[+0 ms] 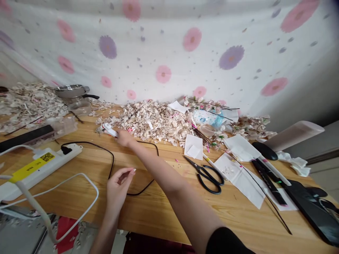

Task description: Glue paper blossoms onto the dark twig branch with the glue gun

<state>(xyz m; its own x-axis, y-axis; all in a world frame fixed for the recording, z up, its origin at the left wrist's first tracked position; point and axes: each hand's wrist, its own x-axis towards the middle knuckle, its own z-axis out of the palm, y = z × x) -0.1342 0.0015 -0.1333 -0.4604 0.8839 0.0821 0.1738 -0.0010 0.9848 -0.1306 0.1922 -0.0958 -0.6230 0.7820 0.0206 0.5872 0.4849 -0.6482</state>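
My right hand (124, 138) reaches across the wooden table (79, 190) and grips a white corded tool (110, 130), possibly a small glue gun. Its tip rests at the edge of a heap of pale, pink-flecked petal scraps (148, 121). A black cable (112, 160) loops over the table between the tool and a white power strip (42, 167). My left hand (119, 187) hovers nearer the front edge, fingers curled toward the thumb. Nothing shows between them, and the black cable passes just behind it.
Black-handled scissors (208, 175) lie on the table among white paper sheets (239, 178). Dark stems and flower sprigs (203, 106) sit behind them. A metal pot (71, 91) and more scraps (31, 104) lie at back left, a black tablet (309, 211) at right, and a floral cloth (169, 46) hangs behind.
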